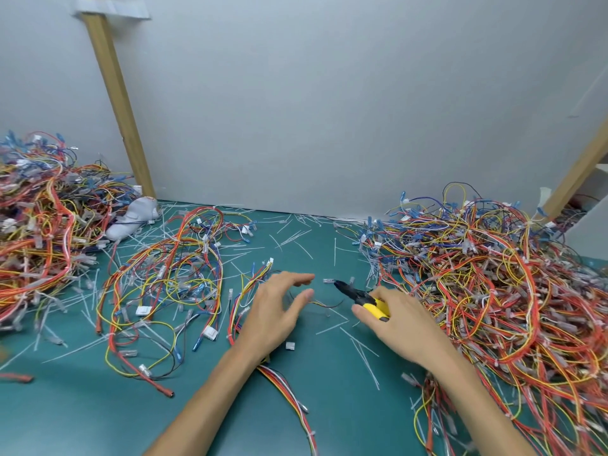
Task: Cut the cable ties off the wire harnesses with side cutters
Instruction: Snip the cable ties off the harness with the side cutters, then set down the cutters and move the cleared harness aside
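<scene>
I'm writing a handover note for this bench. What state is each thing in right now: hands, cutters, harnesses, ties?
left hand, open, fingers spread over a thin wire.
right hand, grips the cutters' yellow handles.
side cutters, held, tip pointing left; jaws too blurred to tell.
right pile of harnesses, tangled heap.
left pile of harnesses, tangled heap.
cut cable ties, loose, scattered over the green mat.

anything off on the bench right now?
Mostly expected mess: cut tie scraps litter the green mat. One oddity: a white glove-like item lies against the left wire pile. Right hand grips the side cutters; nothing looks damaged.
</scene>
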